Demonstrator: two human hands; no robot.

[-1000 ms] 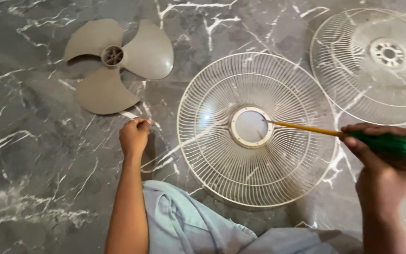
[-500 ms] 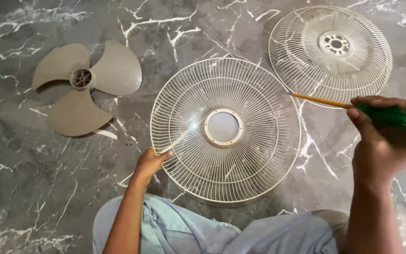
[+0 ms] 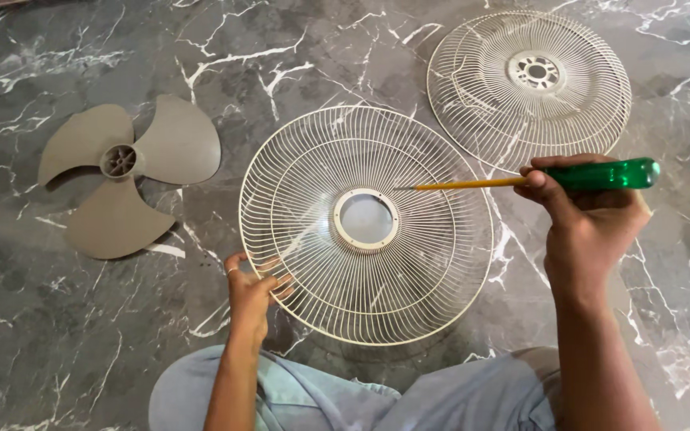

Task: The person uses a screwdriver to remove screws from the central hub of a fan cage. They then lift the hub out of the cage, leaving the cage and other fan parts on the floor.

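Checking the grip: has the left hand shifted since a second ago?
Yes. The left hand moved from the floor near the fan blade rightward onto the near guard's rim.

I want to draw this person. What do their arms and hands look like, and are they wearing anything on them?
Both arms are bare, with no sleeves showing. The left hand and right hand have no gloves or watch. I cannot tell whether there is a ring on any of the fingers. Light blue cloth covers the knees below.

Cream wire fan guard (image 3: 409,279) lies flat; green-handled screwdriver (image 3: 553,178) points across it.
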